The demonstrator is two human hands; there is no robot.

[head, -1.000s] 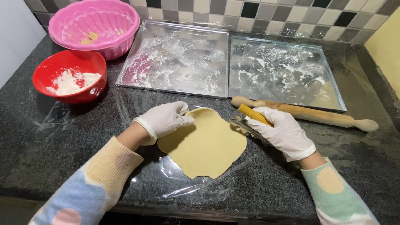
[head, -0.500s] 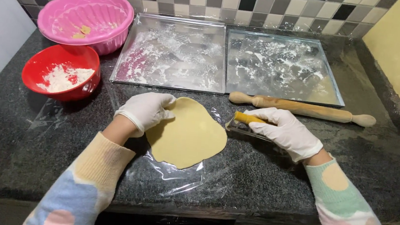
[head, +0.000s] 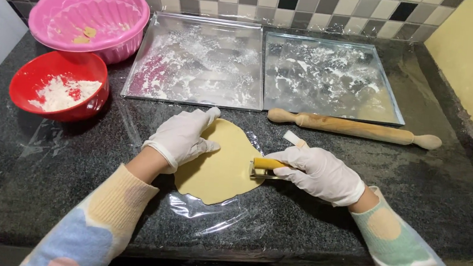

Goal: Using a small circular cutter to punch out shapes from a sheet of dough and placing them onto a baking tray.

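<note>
— Where was the dough when the frame was taken?

— The rolled-out dough round (head: 222, 169) lay flat at the centre of the frame, on a sheet of clear plastic film (head: 207, 207) spread over the dark granite counter (head: 32, 189). It was pale yellow and roughly circular.

— And the hands?

— Both wore white gloves. The left hand (head: 182, 138) rested palm down on the upper left part of the round, fingers loosely spread, pressing on it rather than gripping anything. The right hand (head: 321, 173), just right of centre, was closed around a small yellow-handled cutter (head: 265, 165), whose metal end touched the right edge of the dough.

— What lay behind them?

— A wooden rolling pin (head: 351, 127) lay crosswise just above the hands, right of centre. A small pale scrap (head: 294, 138) sat between the pin and the right hand; I could not tell what it was. Beyond the pin, two floured metal trays stood side by side against the tiled wall: the left tray (head: 197, 61) at upper centre, the right tray (head: 332, 78) beside it, touching or nearly so.

— Anything on the left?

— A pink ribbed bowl (head: 89, 20) in the upper left corner, with a few bits of dough inside, and just below it a red bowl (head: 61, 84) holding white flour.
</note>
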